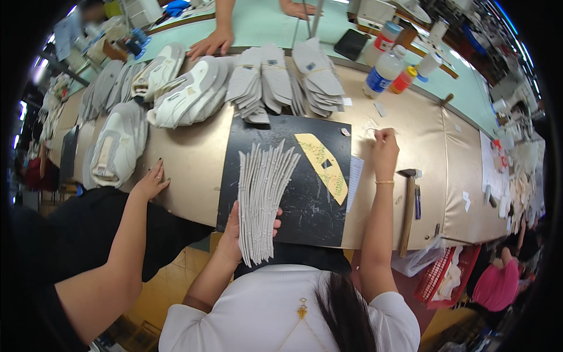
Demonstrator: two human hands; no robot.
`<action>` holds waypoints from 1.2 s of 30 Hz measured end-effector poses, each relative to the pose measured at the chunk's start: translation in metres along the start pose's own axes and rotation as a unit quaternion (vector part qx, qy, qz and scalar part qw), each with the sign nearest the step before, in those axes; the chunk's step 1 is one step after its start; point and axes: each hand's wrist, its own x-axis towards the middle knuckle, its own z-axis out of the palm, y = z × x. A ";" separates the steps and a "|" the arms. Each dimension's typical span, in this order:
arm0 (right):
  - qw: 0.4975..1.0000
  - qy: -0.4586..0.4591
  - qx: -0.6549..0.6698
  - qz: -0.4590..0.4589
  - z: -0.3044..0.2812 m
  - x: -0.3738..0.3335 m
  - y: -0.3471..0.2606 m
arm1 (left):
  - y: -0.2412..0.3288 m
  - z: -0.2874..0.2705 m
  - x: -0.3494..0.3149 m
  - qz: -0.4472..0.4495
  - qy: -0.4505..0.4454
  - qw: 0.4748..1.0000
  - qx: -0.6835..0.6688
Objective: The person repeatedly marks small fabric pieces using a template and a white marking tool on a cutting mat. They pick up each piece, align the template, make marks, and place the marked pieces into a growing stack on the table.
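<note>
My left hand (232,227) is wrapped round the lower part of a thick stack of pale grey shoe-part pieces (261,199), held with their edges upward. The stack is over a black board (293,226) on the table in front of me. Beside it on the board lies a yellow curved template (319,165) with green marks and a dark square. Out to the right, my right hand (386,142) is raised above the tan tabletop, fingers pinched together. A thin line shows by its fingertips, too fine to name. A printed paper sheet (355,179) sticks out from under the board.
A hammer (406,217) and a pen (417,202) lie at right. Banded grey bundles (316,79) and stacked shoe uppers (196,94) line the back. Bottles (384,70) stand back right. Co-workers' hands rest at left (153,179) and across the table (214,42). A red basket (448,281) is below right.
</note>
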 end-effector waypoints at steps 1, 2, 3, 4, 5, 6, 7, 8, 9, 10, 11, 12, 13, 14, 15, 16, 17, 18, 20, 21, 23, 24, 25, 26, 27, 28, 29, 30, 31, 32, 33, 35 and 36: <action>0.987 -0.027 0.147 0.063 -0.009 -0.003 -0.013 | -0.001 0.000 0.000 -0.001 -0.004 1.000 -0.009; 0.972 -0.027 0.229 0.042 -0.009 -0.005 -0.009 | -0.002 -0.001 0.002 -0.009 -0.015 1.000 -0.017; 0.951 -0.028 0.308 0.023 -0.009 -0.009 -0.006 | -0.003 -0.002 0.004 -0.020 -0.026 0.999 -0.026; 0.932 -0.065 0.353 0.043 -0.013 -0.016 -0.021 | -0.004 -0.009 0.007 -0.029 -0.038 0.998 -0.035; 0.887 -0.113 0.441 0.080 -0.019 -0.027 -0.044 | -0.006 -0.010 0.010 -0.037 -0.048 0.997 -0.052; 0.842 -0.163 0.511 0.057 -0.025 -0.038 -0.063 | -0.007 -0.012 0.013 -0.046 -0.060 0.995 -0.069; 0.796 -0.226 0.559 0.056 -0.034 -0.050 -0.077 | -0.008 -0.013 0.016 -0.054 -0.071 0.992 -0.085; 0.800 -0.251 0.544 0.045 -0.036 -0.061 -0.087 | -0.012 -0.013 0.019 -0.057 -0.077 0.991 -0.090; 0.801 -0.277 0.529 0.035 -0.036 -0.073 -0.095 | -0.016 -0.013 0.022 -0.058 -0.081 0.991 -0.095; 0.814 -0.290 0.501 0.053 -0.038 -0.087 -0.106 | -0.019 -0.016 0.028 -0.089 -0.196 0.956 -0.199; 0.826 -0.297 0.473 0.071 -0.041 -0.099 -0.118 | -0.018 -0.011 0.028 -0.096 -0.193 0.958 -0.191; 0.826 -0.297 0.477 0.053 -0.038 -0.108 -0.119 | -0.017 -0.005 0.026 -0.104 -0.189 0.959 -0.183; 0.825 -0.294 0.481 0.034 -0.035 -0.116 -0.120 | -0.016 0.001 0.024 -0.112 -0.186 0.961 -0.172; 0.808 -0.284 0.516 -0.021 -0.023 -0.122 -0.113 | -0.017 0.008 0.027 -0.121 -0.214 0.951 -0.189; 0.786 -0.274 0.549 -0.076 -0.014 -0.128 -0.109 | -0.016 0.017 0.024 -0.110 -0.192 0.964 -0.149; 0.795 -0.279 0.532 -0.086 -0.013 -0.132 -0.116 | -0.013 0.028 0.020 -0.099 -0.170 0.974 -0.109; 0.801 -0.305 0.511 -0.068 -0.014 -0.138 -0.120 | -0.011 0.028 0.023 -0.092 -0.169 0.977 -0.097; 0.767 -0.358 0.533 -0.008 -0.020 -0.148 -0.126 | -0.008 0.028 0.024 -0.085 -0.167 0.979 -0.086; 0.735 -0.450 0.507 0.018 -0.025 -0.159 -0.128 | -0.010 0.019 0.030 -0.045 -0.190 0.980 -0.037; 0.741 -0.449 0.499 -0.011 -0.020 -0.165 -0.124 | -0.008 0.011 0.028 -0.047 -0.181 0.982 -0.017; 0.755 -0.440 0.481 -0.072 -0.012 -0.173 -0.121 | -0.001 0.008 0.023 -0.055 -0.162 0.985 0.023; 0.751 -0.415 0.511 -0.052 -0.009 -0.171 -0.119 | 0.003 0.008 0.018 -0.063 -0.129 0.988 0.059; 0.744 -0.389 0.543 -0.033 -0.009 -0.169 -0.118 | 0.006 0.013 0.013 -0.069 -0.097 0.988 0.097; 0.736 -0.362 0.573 -0.014 -0.009 -0.166 -0.117 | 0.011 0.017 0.009 -0.065 -0.108 0.985 0.121; 0.722 -0.363 0.589 -0.002 -0.012 -0.153 -0.115 | 0.016 0.021 0.009 -0.064 -0.107 0.974 0.189; 0.714 -0.369 0.595 -0.012 -0.017 -0.143 -0.119 | 0.021 0.024 0.007 -0.061 -0.104 0.960 0.251; 0.707 -0.373 0.601 -0.022 -0.024 -0.133 -0.123 | 0.027 0.027 0.008 -0.060 -0.101 0.943 0.313; 0.716 -0.406 0.563 -0.078 -0.031 -0.120 -0.124 | 0.033 0.030 0.009 -0.084 -0.091 0.910 0.396; 0.722 -0.435 0.520 -0.134 -0.040 -0.105 -0.124 | 0.035 0.035 0.009 -0.086 -0.082 0.897 0.426; 0.723 -0.462 0.477 -0.190 -0.046 -0.093 -0.131 | 0.035 0.040 0.009 -0.086 -0.070 0.883 0.455; 0.731 -0.478 0.412 -0.258 -0.053 -0.084 -0.142 | 0.036 0.045 0.008 -0.086 -0.058 0.868 0.485; 0.725 -0.499 0.274 -0.388 -0.070 -0.072 -0.173 | 0.033 0.043 0.013 -0.048 -0.057 0.811 0.580; 0.710 -0.525 0.259 -0.391 -0.074 -0.078 -0.192 | 0.024 0.026 0.023 0.010 -0.072 0.778 0.624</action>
